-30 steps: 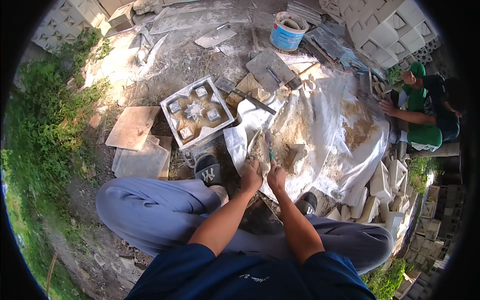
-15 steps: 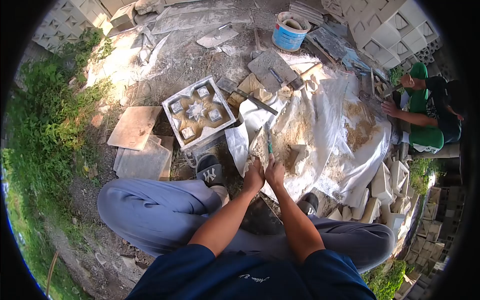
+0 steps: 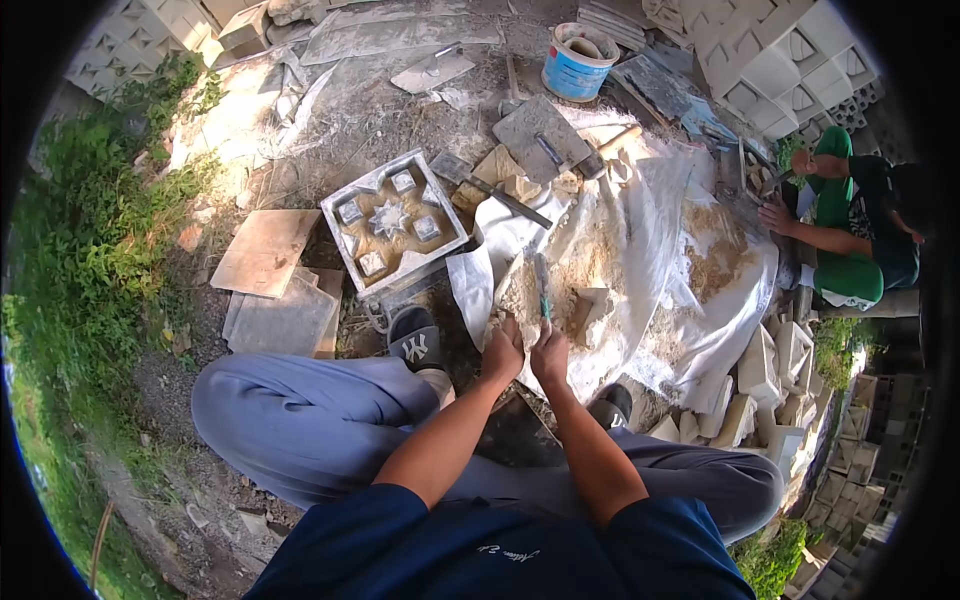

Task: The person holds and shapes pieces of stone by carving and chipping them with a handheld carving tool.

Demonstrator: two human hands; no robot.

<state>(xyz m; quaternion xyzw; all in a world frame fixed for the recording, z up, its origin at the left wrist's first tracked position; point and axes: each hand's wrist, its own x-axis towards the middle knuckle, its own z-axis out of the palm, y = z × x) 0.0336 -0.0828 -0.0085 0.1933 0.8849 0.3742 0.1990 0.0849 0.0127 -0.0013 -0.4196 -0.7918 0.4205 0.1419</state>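
Note:
My right hand (image 3: pixel 549 357) is closed around the green handle of a narrow flat-bladed tool (image 3: pixel 542 272), its blade pointing away from me. Close beside it, my left hand (image 3: pixel 503 352) is closed at the near edge of a pale, rough-faced block (image 3: pixel 513 290); its fingertips are partly hidden. The blade lies along the block's right side, and I cannot tell whether they touch. Both hands are low between my knees, over a white sheet (image 3: pixel 655 285) strewn with sandy crumbs. Ahead to the left sits a square grey mould (image 3: pixel 448 243) with a star and raised square blocks inside.
Flat boards (image 3: pixel 262 250) lie left of the mould. Beyond it are a long flat bar (image 3: pixel 510 203), a handled trowel (image 3: pixel 545 135) and a blue bucket (image 3: pixel 577 75). Pale blocks (image 3: pixel 762 370) are piled at right. Another person (image 3: pixel 850 225) works farther right, hands on a tool.
The tool in my right hand has tilted slightly, its blade tip shifting a little right and down. My left hand stays at the block. The whole view has shifted slightly left.

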